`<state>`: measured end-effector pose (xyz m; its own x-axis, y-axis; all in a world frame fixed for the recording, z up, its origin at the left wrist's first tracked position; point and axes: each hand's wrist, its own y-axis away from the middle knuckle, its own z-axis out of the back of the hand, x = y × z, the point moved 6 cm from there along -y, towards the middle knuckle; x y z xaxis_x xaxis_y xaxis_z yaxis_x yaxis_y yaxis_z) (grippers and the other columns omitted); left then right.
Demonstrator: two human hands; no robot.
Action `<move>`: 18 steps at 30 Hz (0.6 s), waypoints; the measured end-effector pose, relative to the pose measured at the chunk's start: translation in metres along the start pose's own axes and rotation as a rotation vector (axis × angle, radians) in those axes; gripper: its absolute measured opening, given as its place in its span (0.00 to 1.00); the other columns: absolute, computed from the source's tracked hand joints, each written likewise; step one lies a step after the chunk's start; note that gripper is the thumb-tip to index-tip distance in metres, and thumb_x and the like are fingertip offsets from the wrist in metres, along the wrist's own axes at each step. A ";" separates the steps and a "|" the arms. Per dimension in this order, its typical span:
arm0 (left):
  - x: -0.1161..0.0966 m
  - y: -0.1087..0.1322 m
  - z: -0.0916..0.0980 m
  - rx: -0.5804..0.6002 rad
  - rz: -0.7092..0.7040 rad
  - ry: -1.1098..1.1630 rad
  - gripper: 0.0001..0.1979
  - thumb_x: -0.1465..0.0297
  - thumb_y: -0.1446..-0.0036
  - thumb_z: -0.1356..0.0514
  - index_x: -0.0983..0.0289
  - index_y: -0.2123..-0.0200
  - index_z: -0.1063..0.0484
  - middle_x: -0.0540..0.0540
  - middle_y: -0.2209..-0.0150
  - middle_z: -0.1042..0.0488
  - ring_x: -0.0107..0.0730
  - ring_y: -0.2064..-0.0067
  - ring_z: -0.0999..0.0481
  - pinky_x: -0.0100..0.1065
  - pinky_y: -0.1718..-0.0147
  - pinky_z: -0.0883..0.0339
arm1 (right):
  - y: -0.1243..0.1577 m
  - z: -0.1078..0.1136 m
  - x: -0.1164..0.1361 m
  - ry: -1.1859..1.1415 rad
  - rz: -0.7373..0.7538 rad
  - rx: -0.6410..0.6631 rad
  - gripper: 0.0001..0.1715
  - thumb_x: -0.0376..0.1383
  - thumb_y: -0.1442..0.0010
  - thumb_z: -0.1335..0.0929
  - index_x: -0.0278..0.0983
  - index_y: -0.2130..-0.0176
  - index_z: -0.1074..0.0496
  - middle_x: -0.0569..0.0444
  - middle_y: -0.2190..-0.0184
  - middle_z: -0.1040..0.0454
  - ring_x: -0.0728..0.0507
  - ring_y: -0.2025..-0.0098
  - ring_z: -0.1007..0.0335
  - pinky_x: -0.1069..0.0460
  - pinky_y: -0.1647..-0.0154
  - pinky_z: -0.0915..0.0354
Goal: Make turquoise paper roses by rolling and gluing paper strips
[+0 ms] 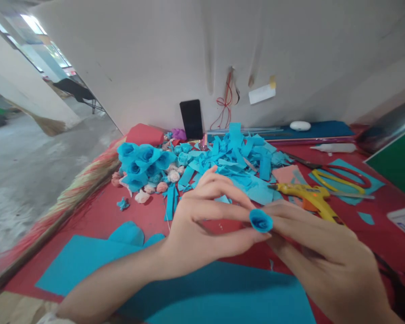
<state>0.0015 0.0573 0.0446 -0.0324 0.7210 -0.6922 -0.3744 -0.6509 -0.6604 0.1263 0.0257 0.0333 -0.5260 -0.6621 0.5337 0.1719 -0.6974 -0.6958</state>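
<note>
A small rolled blue paper flower [260, 221] is pinched between my two hands, its spiral opening facing me. My left hand [209, 216] grips its left side with thumb and forefinger, the other fingers loosely bent above. From the right, the fingers of my right hand [324, 247] press on it; their tips are partly hidden. Below both hands lies a large sheet of blue paper [222, 292]. More blue paper [84, 256], with rounded pieces along its edge, lies beside my left forearm. Finished-looking blue paper flowers [145, 157] are bunched at the left.
Blue paper scraps [236, 153] are heaped at the back. A yellow glue gun [307, 193] and red-and-yellow-handled scissors [340, 175] lie to the right. A black phone [191, 119] leans against the white panel [148, 58]. A broom [97, 180] runs along the left edge.
</note>
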 end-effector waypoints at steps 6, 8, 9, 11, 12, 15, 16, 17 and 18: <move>0.007 0.002 0.000 -0.041 0.054 0.070 0.04 0.76 0.56 0.33 0.64 0.77 0.24 0.51 0.76 0.26 0.28 0.71 0.31 0.38 0.59 0.38 | 0.003 -0.001 0.000 0.014 -0.021 -0.013 0.06 0.32 0.42 0.38 0.44 0.68 0.37 0.67 0.76 0.29 0.55 0.75 0.31 0.66 0.69 0.33; 0.011 0.003 0.000 -0.055 0.093 0.093 0.04 0.75 0.57 0.33 0.62 0.78 0.24 0.50 0.76 0.26 0.28 0.70 0.30 0.39 0.57 0.38 | 0.004 -0.002 -0.001 0.015 -0.046 -0.036 0.06 0.32 0.43 0.38 0.45 0.69 0.38 0.67 0.77 0.30 0.54 0.77 0.32 0.65 0.72 0.33; 0.013 0.004 -0.001 -0.064 0.117 0.108 0.04 0.75 0.57 0.32 0.62 0.78 0.24 0.50 0.76 0.27 0.28 0.70 0.30 0.39 0.55 0.39 | 0.004 -0.002 -0.002 0.014 -0.059 -0.040 0.06 0.32 0.43 0.38 0.45 0.69 0.38 0.67 0.78 0.30 0.55 0.78 0.32 0.65 0.72 0.33; 0.017 0.006 -0.002 -0.071 0.164 0.151 0.04 0.74 0.56 0.33 0.61 0.78 0.24 0.50 0.76 0.27 0.28 0.70 0.31 0.39 0.54 0.38 | 0.003 -0.003 -0.003 0.005 -0.086 -0.046 0.07 0.32 0.43 0.38 0.45 0.70 0.38 0.68 0.78 0.29 0.55 0.78 0.32 0.66 0.74 0.33; 0.018 0.007 -0.003 -0.063 0.181 0.180 0.03 0.73 0.57 0.32 0.61 0.77 0.24 0.50 0.75 0.27 0.28 0.69 0.31 0.38 0.55 0.36 | 0.002 -0.003 -0.004 0.000 -0.099 -0.048 0.07 0.33 0.42 0.38 0.45 0.71 0.38 0.68 0.78 0.29 0.55 0.79 0.32 0.66 0.75 0.33; 0.021 0.007 -0.008 0.021 0.218 0.253 0.12 0.72 0.60 0.30 0.61 0.68 0.23 0.52 0.69 0.25 0.31 0.64 0.29 0.35 0.58 0.33 | 0.000 -0.001 -0.004 -0.009 -0.137 -0.051 0.07 0.35 0.43 0.37 0.45 0.72 0.34 0.69 0.80 0.28 0.55 0.82 0.32 0.68 0.80 0.35; 0.022 0.007 -0.010 0.056 0.231 0.264 0.16 0.72 0.60 0.30 0.60 0.64 0.24 0.53 0.65 0.25 0.32 0.61 0.28 0.35 0.57 0.33 | 0.000 0.000 -0.005 -0.023 -0.155 -0.041 0.07 0.35 0.43 0.36 0.45 0.73 0.33 0.70 0.81 0.28 0.55 0.83 0.32 0.68 0.81 0.36; 0.022 0.008 -0.012 0.081 0.244 0.274 0.19 0.72 0.60 0.31 0.60 0.60 0.25 0.54 0.63 0.25 0.33 0.59 0.28 0.35 0.55 0.33 | 0.000 0.000 -0.005 -0.047 -0.179 -0.031 0.06 0.35 0.44 0.35 0.46 0.73 0.32 0.70 0.81 0.28 0.55 0.83 0.32 0.68 0.82 0.36; 0.023 0.008 -0.013 0.098 0.258 0.283 0.20 0.72 0.58 0.31 0.61 0.58 0.26 0.55 0.62 0.25 0.34 0.57 0.28 0.35 0.54 0.33 | 0.000 0.001 -0.006 -0.084 -0.200 -0.029 0.05 0.35 0.45 0.34 0.46 0.73 0.31 0.70 0.81 0.28 0.55 0.83 0.32 0.68 0.82 0.37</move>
<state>0.0096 0.0656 0.0200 0.1149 0.4340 -0.8936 -0.4746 -0.7662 -0.4332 0.1302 0.0294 0.0308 -0.4762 -0.5329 0.6995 0.0469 -0.8097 -0.5850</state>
